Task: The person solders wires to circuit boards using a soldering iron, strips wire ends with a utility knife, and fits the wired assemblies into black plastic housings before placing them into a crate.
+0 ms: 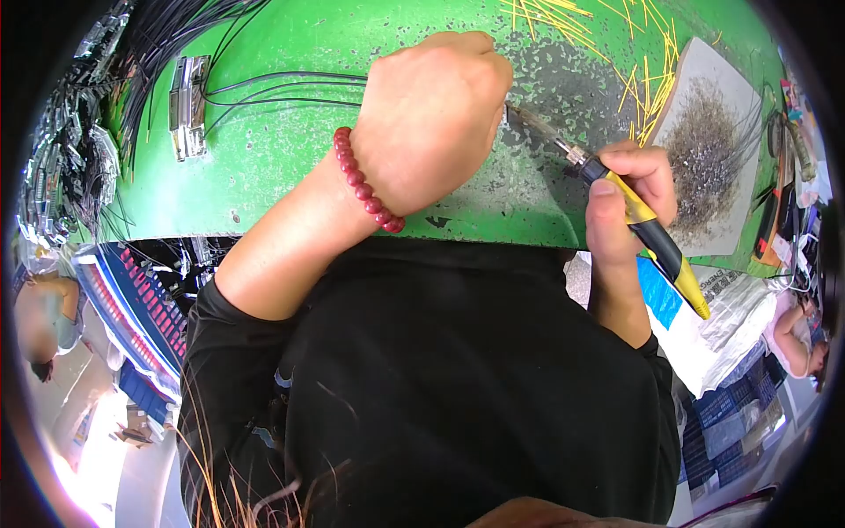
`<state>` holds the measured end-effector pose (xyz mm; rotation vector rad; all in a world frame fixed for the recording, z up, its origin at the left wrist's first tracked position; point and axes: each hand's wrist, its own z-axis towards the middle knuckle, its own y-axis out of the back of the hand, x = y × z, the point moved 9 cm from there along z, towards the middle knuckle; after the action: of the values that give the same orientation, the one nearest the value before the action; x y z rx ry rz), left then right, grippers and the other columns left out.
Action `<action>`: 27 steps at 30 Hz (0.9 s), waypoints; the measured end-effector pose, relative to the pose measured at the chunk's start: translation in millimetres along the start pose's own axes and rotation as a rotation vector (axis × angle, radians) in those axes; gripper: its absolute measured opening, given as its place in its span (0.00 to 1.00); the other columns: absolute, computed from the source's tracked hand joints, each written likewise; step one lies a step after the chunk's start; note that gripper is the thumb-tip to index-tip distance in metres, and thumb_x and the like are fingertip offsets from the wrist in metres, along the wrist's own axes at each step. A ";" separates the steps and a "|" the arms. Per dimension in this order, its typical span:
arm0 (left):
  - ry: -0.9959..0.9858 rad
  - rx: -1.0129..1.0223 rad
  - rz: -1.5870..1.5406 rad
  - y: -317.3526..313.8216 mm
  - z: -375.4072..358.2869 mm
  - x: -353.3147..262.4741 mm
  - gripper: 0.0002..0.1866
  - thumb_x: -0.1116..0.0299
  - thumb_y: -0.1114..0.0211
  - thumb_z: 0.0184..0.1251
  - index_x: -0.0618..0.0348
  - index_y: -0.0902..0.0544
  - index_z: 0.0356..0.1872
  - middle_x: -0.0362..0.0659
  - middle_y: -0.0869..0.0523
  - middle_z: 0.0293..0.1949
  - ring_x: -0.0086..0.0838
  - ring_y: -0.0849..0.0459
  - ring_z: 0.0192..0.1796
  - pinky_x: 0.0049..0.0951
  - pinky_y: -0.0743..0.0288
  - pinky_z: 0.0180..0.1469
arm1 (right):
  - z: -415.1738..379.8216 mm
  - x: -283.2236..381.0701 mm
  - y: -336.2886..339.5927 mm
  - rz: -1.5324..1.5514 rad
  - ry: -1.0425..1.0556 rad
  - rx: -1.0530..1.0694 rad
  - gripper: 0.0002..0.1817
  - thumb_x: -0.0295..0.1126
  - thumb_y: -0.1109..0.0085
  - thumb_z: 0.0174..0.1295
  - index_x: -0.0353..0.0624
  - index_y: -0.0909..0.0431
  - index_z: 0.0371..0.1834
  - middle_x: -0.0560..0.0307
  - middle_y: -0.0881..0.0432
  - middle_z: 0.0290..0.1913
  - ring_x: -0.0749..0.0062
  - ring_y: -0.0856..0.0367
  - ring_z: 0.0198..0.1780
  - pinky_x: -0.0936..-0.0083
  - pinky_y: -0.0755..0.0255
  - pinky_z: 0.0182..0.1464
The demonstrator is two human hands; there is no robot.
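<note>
My left hand [436, 110], with a red bead bracelet [356, 180] at its wrist, is closed over the green table [264, 189]. Black wires [290, 91] run from a shiny metal-and-clear part [187, 107] to beneath this hand; its fingertips are hidden. My right hand [629, 198] grips a yellow and black soldering iron [656, 233] between thumb and fingers. The iron's metal tip points up and left, close to my left hand. A small bright piece shows at the left hand's edge by the tip; what it is, I cannot make out.
Thin yellow sticks or wires [647, 88] lie at the upper right beside a grey board [739, 88] covered in dark residue. Black wires [158, 53] and a pile of shiny parts [66, 176] sit at the left. Tools [775, 189] are at the right edge. Other people appear at both sides.
</note>
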<state>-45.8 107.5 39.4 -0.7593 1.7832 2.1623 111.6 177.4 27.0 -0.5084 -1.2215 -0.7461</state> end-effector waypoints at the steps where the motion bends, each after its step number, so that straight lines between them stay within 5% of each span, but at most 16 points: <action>1: 0.002 -0.002 -0.005 0.3 -0.1 -0.2 0.04 0.74 0.40 0.55 0.62 0.24 0.23 0.46 0.22 0.28 0.45 0.21 0.34 0.41 0.27 0.34 | -0.1 -0.2 -0.6 -0.026 -0.004 0.014 0.13 0.31 0.35 0.55 0.37 0.28 0.36 0.58 0.26 0.32 0.83 0.33 0.29 0.85 0.39 0.31; 8: 0.005 -0.009 -0.004 1.7 -1.1 -0.9 0.05 0.73 0.40 0.55 0.62 0.24 0.23 0.46 0.22 0.28 0.44 0.21 0.34 0.41 0.27 0.34 | -0.7 1.7 -2.8 -0.101 0.001 0.038 0.11 0.26 0.37 0.53 0.36 0.28 0.36 0.56 0.25 0.33 0.81 0.31 0.30 0.84 0.37 0.33; 18: -0.007 -0.020 0.000 0.7 -2.1 -1.6 0.05 0.73 0.39 0.54 0.61 0.25 0.23 0.45 0.22 0.28 0.44 0.22 0.34 0.40 0.27 0.34 | -5.5 3.9 9.6 0.015 0.059 -0.093 0.14 0.31 0.36 0.56 0.37 0.30 0.39 0.55 0.26 0.34 0.80 0.32 0.32 0.84 0.39 0.34; 27: -0.089 -0.010 0.070 5.1 -9.5 -13.9 0.06 0.71 0.38 0.51 0.58 0.26 0.21 0.46 0.25 0.26 0.42 0.23 0.30 0.40 0.28 0.33 | -16.5 -4.2 19.5 -0.090 -0.053 -0.169 0.20 0.37 0.37 0.58 0.38 0.32 0.47 0.55 0.27 0.42 0.76 0.30 0.39 0.78 0.34 0.45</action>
<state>-34.4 99.2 49.9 -0.6016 1.7805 2.2142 136.1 179.7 19.2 -0.6187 -1.2433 -0.9228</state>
